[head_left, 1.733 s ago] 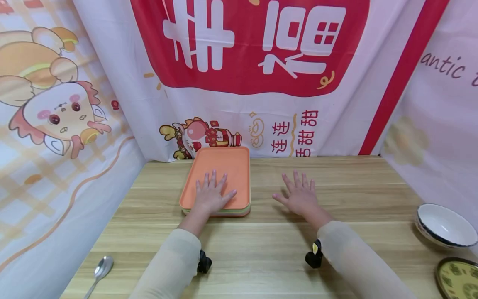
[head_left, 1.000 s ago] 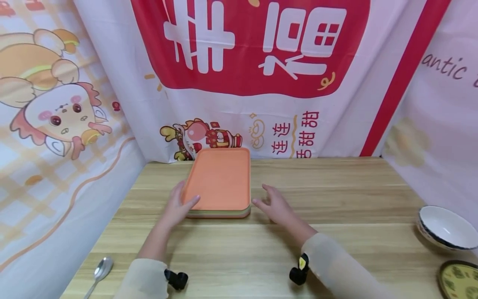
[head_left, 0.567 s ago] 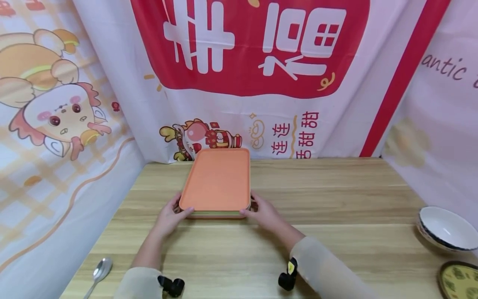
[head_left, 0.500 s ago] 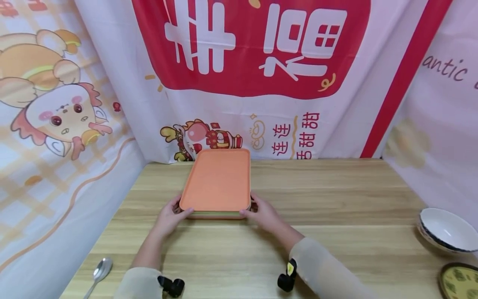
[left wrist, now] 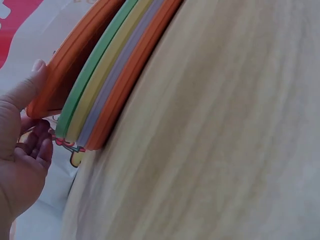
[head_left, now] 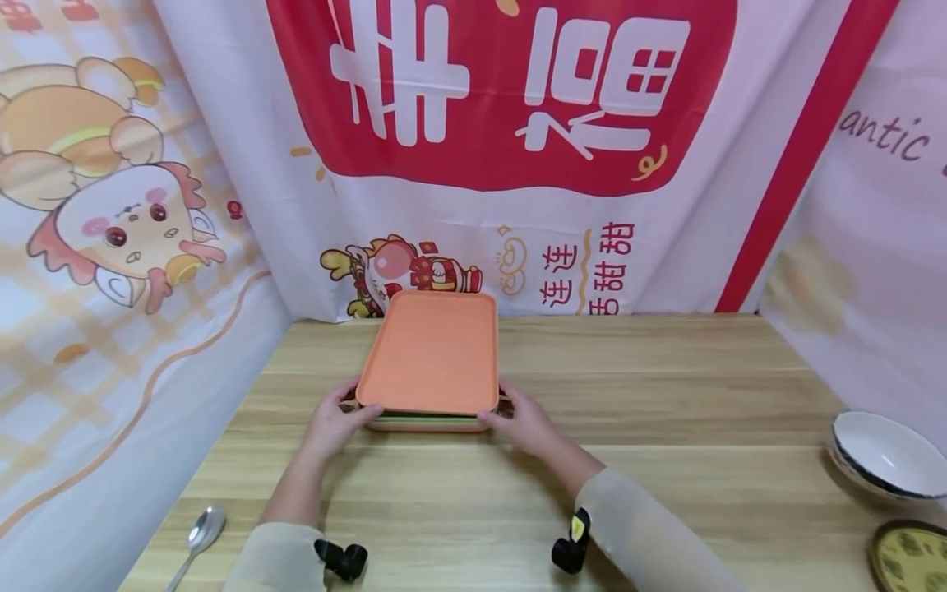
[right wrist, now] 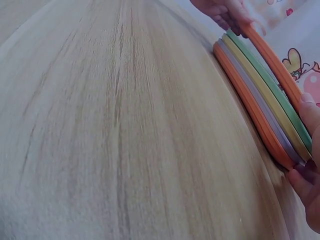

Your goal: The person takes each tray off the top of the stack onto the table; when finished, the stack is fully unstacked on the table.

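A stack of rectangular trays lies toward the back of the wooden table. Its top orange tray (head_left: 436,353) is raised at the near edge, leaving a gap over the green tray (left wrist: 82,85). Beneath that come a yellow tray (left wrist: 95,92), a purple-grey tray (left wrist: 107,90) and another orange tray (left wrist: 125,95). My left hand (head_left: 331,426) holds the top tray's near left corner, thumb on the rim and fingers beneath. At the near right corner, my right hand (head_left: 524,423) grips the same tray, its lower fingers close beside the stack in the right wrist view.
A metal spoon (head_left: 205,528) lies at the table's front left. On the right side stand a white bowl (head_left: 888,452) with a dark rim and a yellow-green patterned plate (head_left: 913,551). Printed curtains (head_left: 666,247) enclose the back and sides.
Both hands have come from spread fingers, the left over the stack and the right beside it, to the top tray's near corners. That tray's near edge has risen off the green one.
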{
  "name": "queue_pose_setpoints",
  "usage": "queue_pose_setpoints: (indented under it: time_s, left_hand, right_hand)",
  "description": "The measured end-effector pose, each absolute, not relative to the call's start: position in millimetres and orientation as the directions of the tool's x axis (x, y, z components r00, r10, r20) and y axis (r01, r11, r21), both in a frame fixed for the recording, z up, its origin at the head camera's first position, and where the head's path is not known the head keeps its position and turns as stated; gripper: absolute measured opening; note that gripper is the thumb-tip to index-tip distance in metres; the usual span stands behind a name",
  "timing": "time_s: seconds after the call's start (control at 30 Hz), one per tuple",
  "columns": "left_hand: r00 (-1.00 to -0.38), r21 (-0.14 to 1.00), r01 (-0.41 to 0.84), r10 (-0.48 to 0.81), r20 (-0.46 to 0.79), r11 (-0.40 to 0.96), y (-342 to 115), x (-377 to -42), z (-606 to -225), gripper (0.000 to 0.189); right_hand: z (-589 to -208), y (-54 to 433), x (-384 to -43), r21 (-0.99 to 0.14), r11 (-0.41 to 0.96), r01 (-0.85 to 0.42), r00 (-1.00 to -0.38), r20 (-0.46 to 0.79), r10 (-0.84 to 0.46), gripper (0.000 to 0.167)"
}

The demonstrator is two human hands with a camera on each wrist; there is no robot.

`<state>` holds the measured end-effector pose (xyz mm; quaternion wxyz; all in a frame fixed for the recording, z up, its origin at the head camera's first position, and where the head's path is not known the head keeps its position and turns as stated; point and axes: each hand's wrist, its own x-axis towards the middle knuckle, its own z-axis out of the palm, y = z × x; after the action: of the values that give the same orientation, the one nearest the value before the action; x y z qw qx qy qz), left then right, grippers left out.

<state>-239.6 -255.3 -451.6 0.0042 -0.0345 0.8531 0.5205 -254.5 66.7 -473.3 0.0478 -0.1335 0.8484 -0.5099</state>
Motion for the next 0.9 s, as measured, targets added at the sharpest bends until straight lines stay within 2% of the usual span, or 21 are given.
queue_pose_setpoints:
  time_s: [0.1,0.33,0.67,0.9]
  left_hand:
    - [-0.997,0.910,-0.062,-0.067,-0.038,0.410,-253.1,-239.9,-448.5,0.081]
    - [-0.997,0.998,-0.048,-0.067,-0.046,0.035,-245.6,-240.9,-454.7,0.057]
    - [-0.984,0.980,-0.077,-0.145,-0.104,-0.185,-243.4,-237.0,-453.7,0.058]
    - [-0.990,0.948,-0.031,-0.123,-0.073,-0.316,-274.0,-220.8,-440.7,0.053]
  right_hand:
    - [-472.4,66.8,-253.9,-0.875,0.450,-0.176,-0.959,0.049,-0.279,0.079]
    - [-472.5,66.5,-253.9,-0.873,0.455,-0.176,-0.959,0.048,-0.279,0.080]
    - [-477.5,65.5,-253.4,-0.884,0.432,-0.181,-0.961,0.066,-0.268,0.080]
    - [-476.7,64.2,-255.4,-0.882,0.433,-0.184,-0.961,0.069,-0.268,0.081]
